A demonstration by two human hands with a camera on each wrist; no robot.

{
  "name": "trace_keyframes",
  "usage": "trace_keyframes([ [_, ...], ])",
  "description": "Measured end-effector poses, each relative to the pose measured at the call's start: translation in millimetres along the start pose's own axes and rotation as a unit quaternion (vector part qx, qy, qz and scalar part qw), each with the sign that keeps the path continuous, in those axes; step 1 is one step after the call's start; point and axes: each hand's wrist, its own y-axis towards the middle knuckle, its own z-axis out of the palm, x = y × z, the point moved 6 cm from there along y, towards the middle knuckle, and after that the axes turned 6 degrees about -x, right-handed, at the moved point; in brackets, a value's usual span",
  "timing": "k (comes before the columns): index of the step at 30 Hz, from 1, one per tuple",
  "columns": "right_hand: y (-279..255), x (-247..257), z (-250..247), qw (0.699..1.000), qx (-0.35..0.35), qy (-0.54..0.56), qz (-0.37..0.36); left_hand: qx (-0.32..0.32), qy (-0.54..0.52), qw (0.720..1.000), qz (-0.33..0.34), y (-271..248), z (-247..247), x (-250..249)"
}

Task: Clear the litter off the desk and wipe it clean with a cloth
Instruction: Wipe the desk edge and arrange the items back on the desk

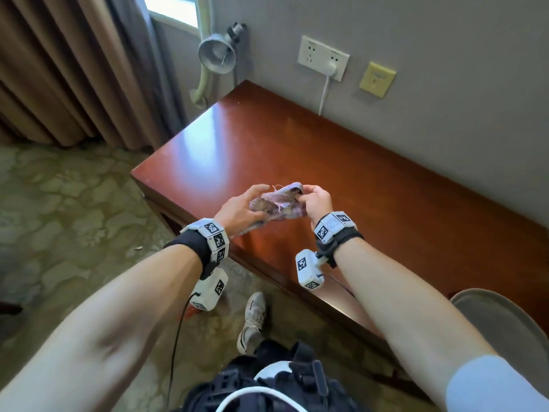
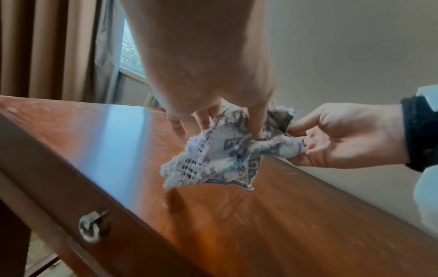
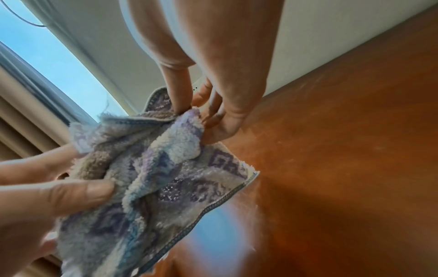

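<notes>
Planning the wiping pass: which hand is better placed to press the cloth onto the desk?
Probably the left hand: it holds the bulk of the cloth, while the right hand only pinches a corner. Both hover above the desk.

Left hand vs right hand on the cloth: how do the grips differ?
The left hand spreads its fingers over the cloth, thumb pressing a fold; the right hand curls tight and pinches an upper edge. The left takes the bunched bulk, the right a corner. Both hold it above the desk.
</notes>
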Motion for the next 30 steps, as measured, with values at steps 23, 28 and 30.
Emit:
trace_keyframes([
  [23,94.4,30.8,146.1,0.883,0.235,-0.343,-0.218,-0.007,0.02,0.999,-0.045,161.2,-83.7,44.0],
  [28,92.3,11.8,172.7,0.876,0.174,-0.401,-0.205,0.03,-0.018,0.997,-0.067,167.5,-88.8,65.1],
  [30,91.2,11.8,186.8,0.868,0.134,-0.422,-0.225,0.041,-0.046,0.995,-0.077,167.6,-94.3,72.9],
])
